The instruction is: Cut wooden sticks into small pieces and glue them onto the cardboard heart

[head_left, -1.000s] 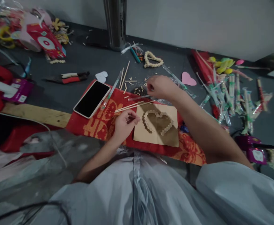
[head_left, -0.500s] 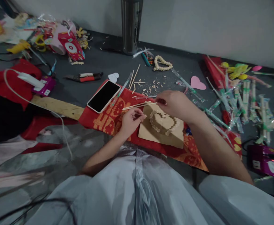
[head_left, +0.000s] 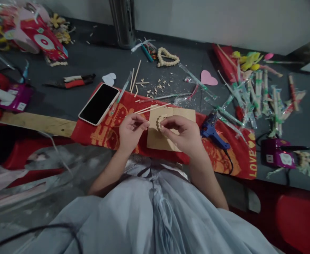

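My left hand is pinched closed over the left edge of a cardboard piece; whatever is at its fingertips is too small to make out. My right hand hovers over the cardboard, thumb and forefinger pressed together, and I cannot make out anything in them. Partly hidden behind that hand, a heart outline of short stick pieces shows its left side on the cardboard. Thin wooden sticks lie just beyond my fingers, across the cardboard's back edge.
A phone lies on the red cloth at the left. On its right side rests a blue glue gun. Farther back are cut stick bits, a finished heart frame, pliers and a pink paper heart.
My right hand has left the wooden sticks and come down and back over the cardboard, near my left hand. My view has turned to the right, bringing the glue gun into sight.
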Action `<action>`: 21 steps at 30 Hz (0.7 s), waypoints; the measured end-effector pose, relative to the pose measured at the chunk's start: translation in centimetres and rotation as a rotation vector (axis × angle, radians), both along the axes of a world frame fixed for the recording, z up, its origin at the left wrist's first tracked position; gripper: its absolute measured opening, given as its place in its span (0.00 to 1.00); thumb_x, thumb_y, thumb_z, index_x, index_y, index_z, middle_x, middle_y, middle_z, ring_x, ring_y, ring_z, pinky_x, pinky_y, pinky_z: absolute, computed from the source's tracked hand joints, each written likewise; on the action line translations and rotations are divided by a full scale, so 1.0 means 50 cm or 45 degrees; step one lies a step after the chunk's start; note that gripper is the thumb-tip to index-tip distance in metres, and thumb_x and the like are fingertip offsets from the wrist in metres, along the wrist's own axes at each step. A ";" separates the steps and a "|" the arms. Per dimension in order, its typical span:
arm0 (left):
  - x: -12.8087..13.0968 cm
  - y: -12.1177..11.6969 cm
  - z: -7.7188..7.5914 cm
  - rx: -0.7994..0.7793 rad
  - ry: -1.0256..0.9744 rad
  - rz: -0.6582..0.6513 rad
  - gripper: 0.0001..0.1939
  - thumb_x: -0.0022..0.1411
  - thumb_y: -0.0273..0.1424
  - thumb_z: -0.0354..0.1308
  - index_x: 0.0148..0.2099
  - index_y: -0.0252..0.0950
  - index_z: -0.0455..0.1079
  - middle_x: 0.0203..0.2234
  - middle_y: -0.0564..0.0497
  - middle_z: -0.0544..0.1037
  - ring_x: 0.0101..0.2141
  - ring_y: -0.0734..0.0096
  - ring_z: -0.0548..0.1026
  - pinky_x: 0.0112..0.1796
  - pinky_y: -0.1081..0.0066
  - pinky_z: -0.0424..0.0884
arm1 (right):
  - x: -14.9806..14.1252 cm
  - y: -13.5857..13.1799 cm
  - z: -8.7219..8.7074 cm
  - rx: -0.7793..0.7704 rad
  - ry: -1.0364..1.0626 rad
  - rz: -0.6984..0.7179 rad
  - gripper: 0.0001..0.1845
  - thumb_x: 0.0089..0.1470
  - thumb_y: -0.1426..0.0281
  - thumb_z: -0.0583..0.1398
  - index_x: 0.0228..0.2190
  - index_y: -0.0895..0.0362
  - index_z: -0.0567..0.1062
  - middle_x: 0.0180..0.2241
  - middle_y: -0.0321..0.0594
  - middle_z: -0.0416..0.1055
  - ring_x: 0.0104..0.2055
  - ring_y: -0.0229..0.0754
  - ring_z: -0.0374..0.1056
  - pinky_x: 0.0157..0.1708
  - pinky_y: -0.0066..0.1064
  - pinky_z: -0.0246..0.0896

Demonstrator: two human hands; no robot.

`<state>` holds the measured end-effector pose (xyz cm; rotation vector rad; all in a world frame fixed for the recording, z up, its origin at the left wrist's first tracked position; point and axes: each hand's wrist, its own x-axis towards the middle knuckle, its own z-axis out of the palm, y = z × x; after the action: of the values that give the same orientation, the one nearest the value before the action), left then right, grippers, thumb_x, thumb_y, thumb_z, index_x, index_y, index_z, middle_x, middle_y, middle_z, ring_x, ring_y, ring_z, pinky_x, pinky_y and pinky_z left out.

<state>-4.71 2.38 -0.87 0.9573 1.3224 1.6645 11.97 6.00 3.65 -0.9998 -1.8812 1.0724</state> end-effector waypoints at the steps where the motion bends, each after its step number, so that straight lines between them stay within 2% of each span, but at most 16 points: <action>1: -0.001 -0.003 0.004 0.020 0.021 -0.005 0.14 0.46 0.33 0.69 0.32 0.35 0.66 0.24 0.56 0.75 0.24 0.81 0.73 0.28 0.79 0.71 | -0.006 -0.007 -0.010 -0.058 0.076 -0.046 0.06 0.48 0.72 0.62 0.32 0.54 0.74 0.31 0.37 0.75 0.31 0.39 0.72 0.33 0.32 0.69; 3: -0.002 -0.010 0.013 0.057 0.083 -0.015 0.14 0.48 0.33 0.68 0.32 0.35 0.67 0.24 0.55 0.75 0.24 0.80 0.74 0.28 0.79 0.71 | -0.018 -0.017 -0.020 -0.145 0.189 -0.120 0.10 0.46 0.72 0.63 0.34 0.54 0.73 0.30 0.36 0.75 0.32 0.39 0.73 0.34 0.32 0.70; 6: -0.002 -0.019 0.024 0.105 0.217 0.007 0.12 0.49 0.32 0.68 0.32 0.35 0.68 0.25 0.55 0.76 0.26 0.79 0.75 0.30 0.78 0.73 | -0.033 -0.026 -0.017 -0.191 0.241 -0.172 0.11 0.45 0.73 0.64 0.35 0.53 0.72 0.30 0.36 0.76 0.33 0.39 0.74 0.36 0.32 0.71; 14: -0.007 -0.037 0.029 0.200 0.630 0.025 0.05 0.54 0.29 0.63 0.35 0.37 0.72 0.29 0.53 0.78 0.32 0.76 0.77 0.36 0.74 0.74 | -0.042 -0.035 0.002 -0.121 0.142 -0.135 0.10 0.48 0.72 0.62 0.35 0.51 0.70 0.32 0.36 0.77 0.37 0.42 0.76 0.38 0.34 0.72; 21: -0.010 -0.040 0.025 0.232 0.768 0.052 0.04 0.55 0.28 0.62 0.35 0.38 0.73 0.29 0.55 0.79 0.31 0.75 0.77 0.36 0.74 0.73 | -0.041 -0.036 0.003 -0.081 0.126 -0.127 0.11 0.49 0.73 0.61 0.36 0.51 0.69 0.34 0.36 0.77 0.38 0.42 0.76 0.38 0.33 0.71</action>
<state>-5.20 0.39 0.39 1.6407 1.5917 1.6064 9.91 4.22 3.78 -1.0456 -1.7097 1.1085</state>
